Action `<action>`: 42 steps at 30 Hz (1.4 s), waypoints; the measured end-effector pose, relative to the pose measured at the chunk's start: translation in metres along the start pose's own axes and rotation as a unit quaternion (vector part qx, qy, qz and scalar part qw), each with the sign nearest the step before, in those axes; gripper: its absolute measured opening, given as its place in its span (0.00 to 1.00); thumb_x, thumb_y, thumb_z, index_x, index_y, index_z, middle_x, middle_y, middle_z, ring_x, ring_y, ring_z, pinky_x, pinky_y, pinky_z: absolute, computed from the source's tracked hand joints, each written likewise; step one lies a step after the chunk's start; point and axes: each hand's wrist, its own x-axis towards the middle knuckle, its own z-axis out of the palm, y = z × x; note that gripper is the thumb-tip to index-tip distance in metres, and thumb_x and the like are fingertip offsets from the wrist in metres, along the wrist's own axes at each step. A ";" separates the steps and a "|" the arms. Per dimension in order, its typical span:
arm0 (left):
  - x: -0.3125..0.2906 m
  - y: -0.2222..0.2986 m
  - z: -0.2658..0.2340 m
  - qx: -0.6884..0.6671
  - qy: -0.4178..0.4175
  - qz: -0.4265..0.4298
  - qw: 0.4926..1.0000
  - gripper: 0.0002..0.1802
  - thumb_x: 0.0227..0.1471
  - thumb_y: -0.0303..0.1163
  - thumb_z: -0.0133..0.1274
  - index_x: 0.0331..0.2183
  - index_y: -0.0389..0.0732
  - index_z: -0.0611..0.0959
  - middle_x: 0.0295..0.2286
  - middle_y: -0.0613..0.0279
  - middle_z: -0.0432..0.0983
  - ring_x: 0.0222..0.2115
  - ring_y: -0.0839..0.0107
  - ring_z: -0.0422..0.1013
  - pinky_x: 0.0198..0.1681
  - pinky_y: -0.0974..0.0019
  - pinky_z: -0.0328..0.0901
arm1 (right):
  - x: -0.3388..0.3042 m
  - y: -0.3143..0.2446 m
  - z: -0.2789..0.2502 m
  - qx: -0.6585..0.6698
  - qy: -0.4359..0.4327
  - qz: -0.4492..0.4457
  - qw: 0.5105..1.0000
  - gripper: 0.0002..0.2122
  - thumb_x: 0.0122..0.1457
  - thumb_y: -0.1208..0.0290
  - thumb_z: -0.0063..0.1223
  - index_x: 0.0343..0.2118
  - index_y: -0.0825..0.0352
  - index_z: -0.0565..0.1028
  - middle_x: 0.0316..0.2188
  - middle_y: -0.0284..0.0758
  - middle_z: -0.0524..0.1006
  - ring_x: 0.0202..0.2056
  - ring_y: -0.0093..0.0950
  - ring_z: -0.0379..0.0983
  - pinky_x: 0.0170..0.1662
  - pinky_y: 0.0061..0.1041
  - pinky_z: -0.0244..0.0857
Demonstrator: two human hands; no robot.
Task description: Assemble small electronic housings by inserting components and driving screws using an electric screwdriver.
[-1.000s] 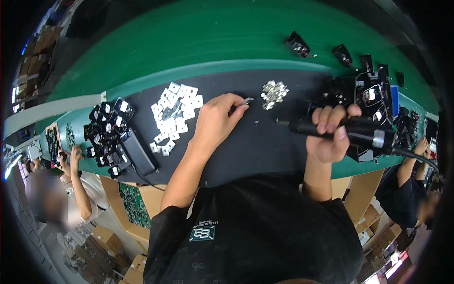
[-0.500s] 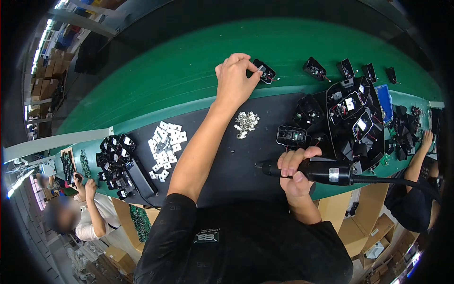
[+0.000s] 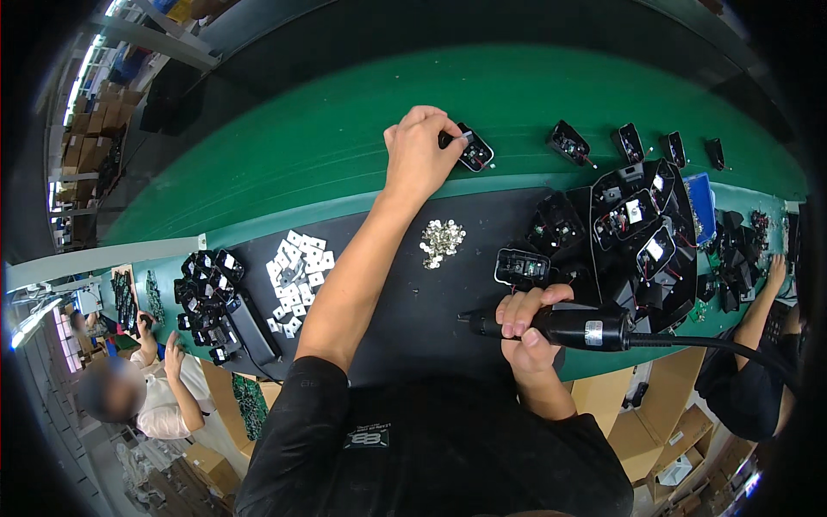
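My left hand (image 3: 420,155) reaches out to the far green surface, its fingers pinched at the left edge of an open black plastic housing (image 3: 476,153) with small parts inside. A small grey piece shows by the fingertips; whether it belongs to the housing, I cannot tell. My right hand (image 3: 528,326) is wrapped around a black electric screwdriver (image 3: 586,329), held level above the near edge of the dark mat, with the bit pointing left. Between my arms lies a heap of small shiny metal parts (image 3: 442,243). Another open black housing (image 3: 522,269) lies just beyond the screwdriver.
White square pieces (image 3: 297,280) lie scattered left of my forearm, beside black housings (image 3: 207,284) and a long black box (image 3: 254,326). More housings fill a black tray (image 3: 642,215) at right, near a blue bin (image 3: 700,207). Several housings stand along the belt (image 3: 327,146). Co-workers sit at both sides.
The whole view has shifted slightly, with the bench lower in the picture. My left hand stays at the housing's left edge, and my right hand still grips the screwdriver.
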 end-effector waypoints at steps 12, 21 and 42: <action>0.001 -0.010 0.009 -0.088 0.007 -0.113 0.990 0.13 0.38 0.26 0.57 0.32 0.42 0.79 0.27 0.56 0.74 0.29 0.60 0.72 0.39 0.58 0.62 | -0.006 -0.003 0.006 -0.038 -0.033 0.030 0.998 0.20 0.46 0.73 0.58 0.39 0.60 0.58 0.20 0.29 0.66 0.21 0.22 0.63 0.30 0.24 0.60; -0.071 -0.013 -0.087 -0.053 -0.013 -0.053 0.997 0.15 0.38 0.23 0.55 0.34 0.39 0.79 0.28 0.58 0.74 0.27 0.65 0.71 0.33 0.67 0.66 | -0.004 -0.003 0.019 -0.047 -0.040 0.018 0.998 0.19 0.47 0.73 0.56 0.40 0.60 0.58 0.21 0.29 0.65 0.21 0.22 0.61 0.29 0.24 0.58; -0.197 -0.015 -0.142 -0.097 -0.080 0.126 0.984 0.21 0.35 0.31 0.62 0.37 0.42 0.80 0.41 0.63 0.70 0.41 0.61 0.66 0.43 0.61 0.61 | 0.014 0.018 0.081 -0.002 -0.178 0.034 0.983 0.21 0.50 0.69 0.54 0.48 0.57 0.63 0.21 0.25 0.66 0.22 0.18 0.62 0.32 0.22 0.57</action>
